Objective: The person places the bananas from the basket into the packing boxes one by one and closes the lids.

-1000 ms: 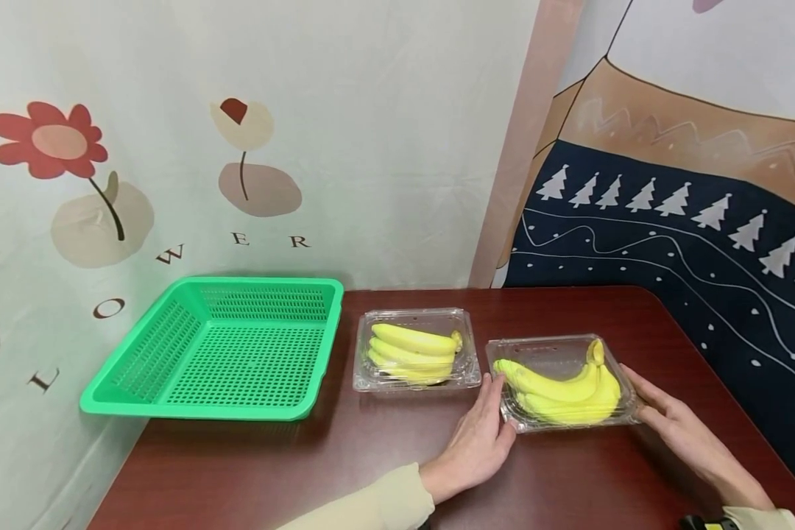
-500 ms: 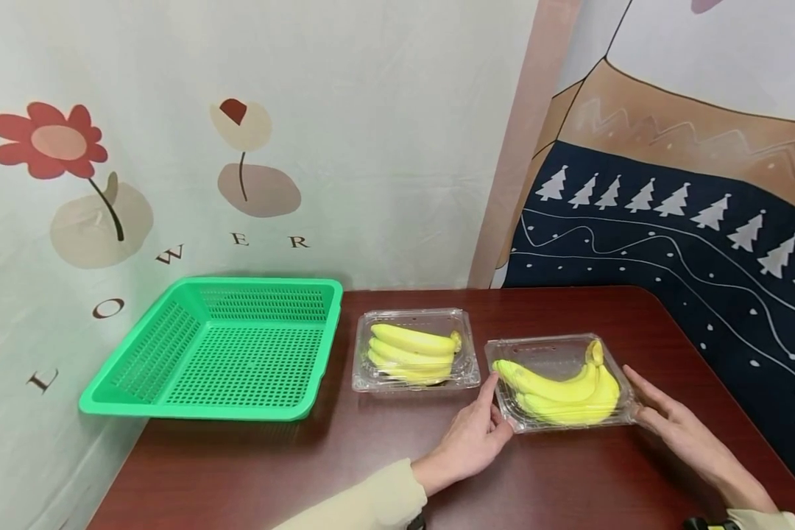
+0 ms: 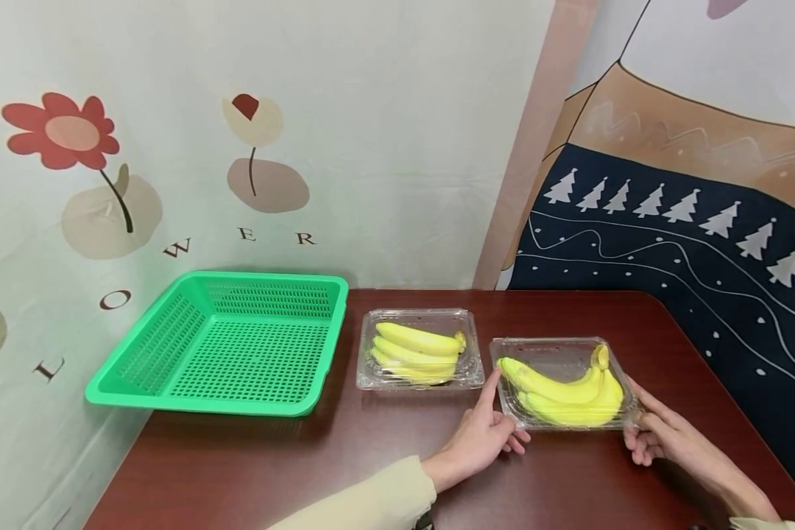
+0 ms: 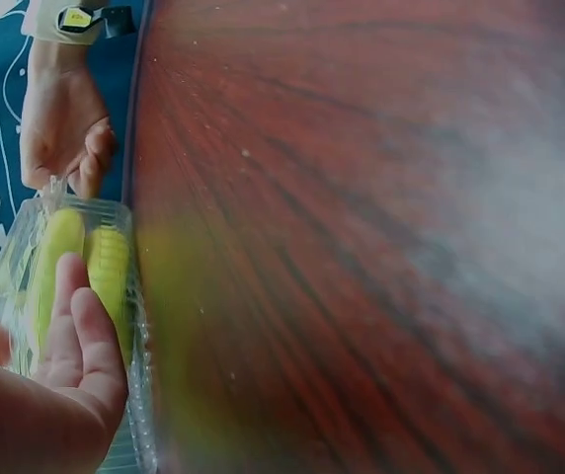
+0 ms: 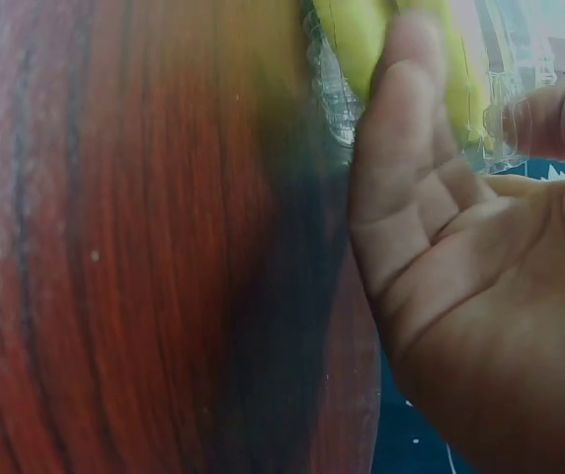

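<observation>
A clear plastic clamshell box (image 3: 570,423) with a bunch of yellow bananas (image 3: 563,390) inside lies between my two hands on the right of the table. My left hand (image 3: 478,442) is at its left side, the index finger stretched along the edge and the other fingers loosely bent. At its right side is my right hand (image 3: 676,442), its index finger reaching along the edge and its thumb near the front corner. In the right wrist view, a digit (image 5: 549,118) touches the clear plastic edge while the other fingers stay loosely bent beside the box.
A second clear clamshell box (image 3: 364,379) of bananas stands just left of the first, near the back. Farther left sits a green plastic basket (image 3: 252,361) with perforated walls. The reddish-brown table (image 3: 344,471) meets printed cloth walls behind and on the right.
The left hand's fingers have gone from flat along the box's side to index outstretched with the others bent. The right hand's lower fingers now show below the box corner. The head view shifts slightly.
</observation>
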`<state>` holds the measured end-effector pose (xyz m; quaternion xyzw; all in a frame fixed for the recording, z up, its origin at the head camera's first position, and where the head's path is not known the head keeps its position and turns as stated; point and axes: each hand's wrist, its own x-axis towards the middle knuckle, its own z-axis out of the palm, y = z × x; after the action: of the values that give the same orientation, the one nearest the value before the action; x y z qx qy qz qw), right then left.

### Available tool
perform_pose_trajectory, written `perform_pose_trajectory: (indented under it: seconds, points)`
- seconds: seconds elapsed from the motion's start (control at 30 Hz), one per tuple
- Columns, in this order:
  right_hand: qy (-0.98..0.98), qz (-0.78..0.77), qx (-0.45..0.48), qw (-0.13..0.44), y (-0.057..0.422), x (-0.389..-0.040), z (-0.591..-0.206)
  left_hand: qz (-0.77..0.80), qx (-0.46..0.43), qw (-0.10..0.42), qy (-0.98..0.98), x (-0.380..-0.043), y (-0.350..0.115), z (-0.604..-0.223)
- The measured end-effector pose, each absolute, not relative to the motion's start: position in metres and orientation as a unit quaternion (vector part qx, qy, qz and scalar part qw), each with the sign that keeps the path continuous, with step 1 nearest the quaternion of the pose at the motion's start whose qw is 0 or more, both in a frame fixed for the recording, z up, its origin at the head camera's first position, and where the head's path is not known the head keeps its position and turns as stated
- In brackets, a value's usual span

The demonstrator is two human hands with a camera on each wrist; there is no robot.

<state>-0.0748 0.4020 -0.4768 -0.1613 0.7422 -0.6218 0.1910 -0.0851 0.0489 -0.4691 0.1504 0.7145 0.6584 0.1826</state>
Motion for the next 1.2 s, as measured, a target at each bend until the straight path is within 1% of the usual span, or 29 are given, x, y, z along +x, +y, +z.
perform_pose_trajectory:
  seconds: [0.13,0.33,0.5,0.9,1.2]
  points:
    - [0.73,-0.637,-0.163,0.189,0.401,-0.073,-0.478,0.689,0.134,0.197,0.685,-0.087,0.054,-0.469]
    - [0.706,-0.664,-0.178,0.167,0.398,-0.073,-0.478,0.713,0.123,0.199,0.66,-0.088,0.06,-0.468]
    - [0.672,-0.689,-0.197,0.187,0.397,-0.075,-0.475,0.721,0.111,0.197,0.655,-0.088,0.062,-0.466]
    - [0.701,-0.653,-0.215,0.191,0.398,-0.077,-0.468,0.717,0.095,0.194,0.663,-0.084,0.063,-0.466]
    - [0.719,-0.64,-0.209,0.175,0.399,-0.079,-0.474,0.716,0.107,0.194,0.662,-0.083,0.061,-0.468]
